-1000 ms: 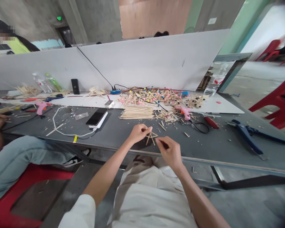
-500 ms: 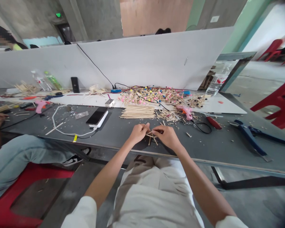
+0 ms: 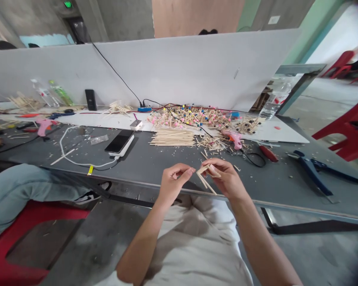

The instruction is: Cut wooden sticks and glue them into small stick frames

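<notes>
My right hand grips a small frame of joined wooden sticks above the table's front edge. Thin legs of the frame point down and to the left, and part of it is hidden by the fingers. Just left of it, apart from the frame, is my left hand, thumb and index finger pinched together. Whatever may be between those fingertips is too small to make out. Behind the hands lie a row of bare wooden sticks and a heap of short stick pieces.
A pink glue gun with a black cord, a red-handled tool and blue-handled cutters lie to the right. Ball-tipped sticks are piled behind. A phone rests left; a co-worker's leg shows beyond.
My hands have moved apart. The stick frame has come off the table and turned in my right hand, while my left hand has drawn away from it. The view has shifted slightly.
</notes>
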Motion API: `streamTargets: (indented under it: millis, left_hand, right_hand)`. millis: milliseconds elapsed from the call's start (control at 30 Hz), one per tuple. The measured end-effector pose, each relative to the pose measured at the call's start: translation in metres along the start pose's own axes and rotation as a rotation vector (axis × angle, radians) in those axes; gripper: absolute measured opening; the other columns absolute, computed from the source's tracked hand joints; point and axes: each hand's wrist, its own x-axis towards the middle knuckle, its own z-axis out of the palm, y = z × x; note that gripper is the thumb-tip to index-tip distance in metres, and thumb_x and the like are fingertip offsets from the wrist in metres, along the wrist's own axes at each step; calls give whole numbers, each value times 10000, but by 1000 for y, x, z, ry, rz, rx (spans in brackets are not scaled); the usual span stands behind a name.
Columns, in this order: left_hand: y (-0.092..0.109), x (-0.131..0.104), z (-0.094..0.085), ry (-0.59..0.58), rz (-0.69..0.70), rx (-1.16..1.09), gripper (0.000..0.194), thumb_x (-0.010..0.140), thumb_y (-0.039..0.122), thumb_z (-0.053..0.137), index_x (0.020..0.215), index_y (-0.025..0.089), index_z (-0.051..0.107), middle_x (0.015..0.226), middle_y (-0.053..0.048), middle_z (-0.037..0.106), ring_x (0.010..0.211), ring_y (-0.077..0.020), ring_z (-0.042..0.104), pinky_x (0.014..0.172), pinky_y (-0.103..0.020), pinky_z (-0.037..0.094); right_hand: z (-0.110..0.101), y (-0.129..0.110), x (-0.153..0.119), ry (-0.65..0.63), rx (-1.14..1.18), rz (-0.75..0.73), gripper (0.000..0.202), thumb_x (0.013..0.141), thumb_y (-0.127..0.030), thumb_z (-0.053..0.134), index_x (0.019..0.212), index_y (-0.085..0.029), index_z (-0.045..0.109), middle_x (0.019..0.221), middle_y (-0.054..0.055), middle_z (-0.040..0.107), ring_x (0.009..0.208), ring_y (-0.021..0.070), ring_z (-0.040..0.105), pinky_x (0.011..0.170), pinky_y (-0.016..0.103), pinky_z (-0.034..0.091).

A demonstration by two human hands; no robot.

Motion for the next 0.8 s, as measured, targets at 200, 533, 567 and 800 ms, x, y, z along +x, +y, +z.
streamTargets:
  millis: [200,533,567,800]
  left_hand:
    - [18,-10,9,-64,0,-49,292,853,407,647,722,152,697,747,-54,688,744,-163,614,694,-263,461]
    - [14,-12,12,-60,-52,-5,393,837,529,604,683,174,674,706,-59,685,714,-194,630,676,-311,499]
    - [13,-12,11,-53,-56,12,391,843,522,597,692,170,677,708,-59,686,703,-187,625,666,-302,493]
    - [-15,-6,-15,235,-75,281,343,871,457,573,821,155,727,813,-76,734,760,-188,650,630,-250,458]
  right_hand:
    - [6,5,-3,-77,214,276,254,695,-371,776,890,-217,722,723,4,692,643,138,640,628,249,499]
    - [8,18,-5,16,-184,272,403,817,-540,547,949,-190,699,841,115,734,712,238,681,698,376,555]
    - [8,17,-4,25,-182,271,394,813,-529,559,944,-186,703,843,115,737,704,232,680,688,367,555]
    - [5,1,34,139,-579,22,276,785,-434,650,831,-171,718,803,66,740,759,207,679,698,292,507]
